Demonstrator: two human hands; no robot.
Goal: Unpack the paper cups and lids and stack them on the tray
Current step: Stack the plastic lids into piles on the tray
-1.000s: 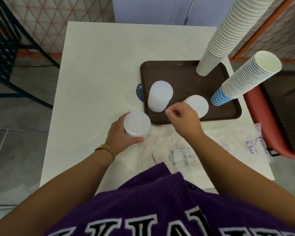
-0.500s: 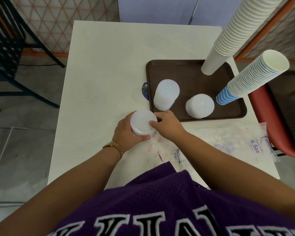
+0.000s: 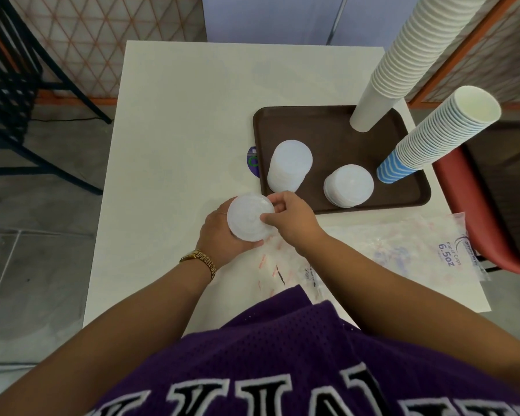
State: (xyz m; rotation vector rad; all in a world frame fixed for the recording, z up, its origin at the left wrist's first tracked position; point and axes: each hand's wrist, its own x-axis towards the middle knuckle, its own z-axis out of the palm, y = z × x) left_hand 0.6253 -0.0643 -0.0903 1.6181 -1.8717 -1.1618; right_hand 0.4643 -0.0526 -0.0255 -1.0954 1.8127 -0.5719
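While the left hand (image 3: 222, 232) cupped the lid stack (image 3: 250, 217) and the right hand (image 3: 291, 220) pinched its rim, loose lids could have slid off sideways.

plastic bag (image 3: 427, 250), "Paper Cups 6.5oz"

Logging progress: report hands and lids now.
Left hand grips lid stack; right hand pinches its edge. Two lid stacks on tray. Nothing blocking.

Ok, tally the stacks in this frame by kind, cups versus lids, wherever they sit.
Cup stacks: 2, white stack and blue-striped stack, on the tray.
Lid stacks: 3, two on the tray, one held by both hands.
Total: 5 stacks.
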